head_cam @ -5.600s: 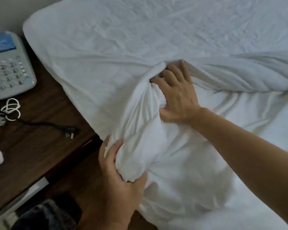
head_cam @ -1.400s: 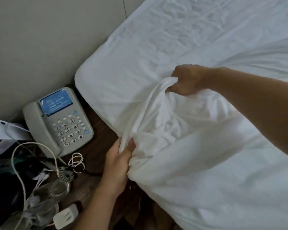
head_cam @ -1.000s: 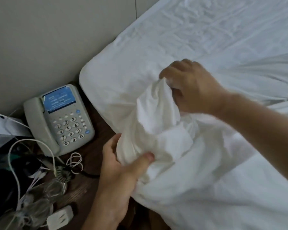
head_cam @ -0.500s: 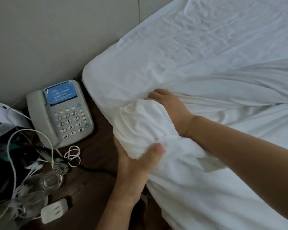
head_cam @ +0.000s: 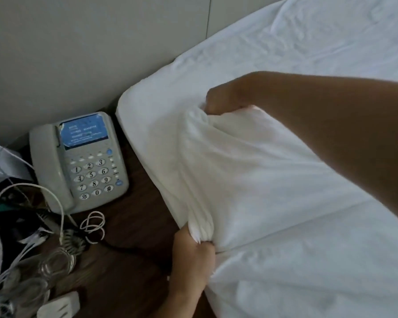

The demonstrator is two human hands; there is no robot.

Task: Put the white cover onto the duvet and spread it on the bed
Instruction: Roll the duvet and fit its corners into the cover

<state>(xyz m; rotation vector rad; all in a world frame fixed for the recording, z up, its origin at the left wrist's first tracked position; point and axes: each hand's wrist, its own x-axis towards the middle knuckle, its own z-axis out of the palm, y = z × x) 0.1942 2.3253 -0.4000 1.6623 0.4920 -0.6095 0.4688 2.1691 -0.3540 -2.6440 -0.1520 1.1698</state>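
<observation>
- Two hands work the same corner of the white cover [head_cam: 251, 171], which lies over the bed [head_cam: 296, 42] just right of the telephone [head_cam: 78, 161].
- Left hand [head_cam: 193, 255], below and right of the telephone, pinches a gathered tuck of cover cloth between thumb and curled fingers at the bed's edge.
- Right hand [head_cam: 223, 97], up and well to the right of the telephone, is clenched on a fold of the cover at the far end of that corner; its fingertips are buried in cloth.
- Half a second ago the left hand cupped a loose bunch from below and the right hand lay flatter on it; now the hands are apart and the cloth between them is drawn into a taut, smooth stretch.
- The bulky wad seen a second ago is gone, and the corner looks filled out, with a padded look, which suggests the duvet corner is seated inside the cover. The duvet itself cannot be told from the cover, as all is white.
- Judged from this, the corner is nearly done; spreading over the bed is still to come, since the bare sheet shows beyond the right hand.
- White cables [head_cam: 92, 226] and a plug adapter [head_cam: 60, 306] lie on the dark wooden bedside table [head_cam: 136, 226] below the telephone, close to the left hand.
</observation>
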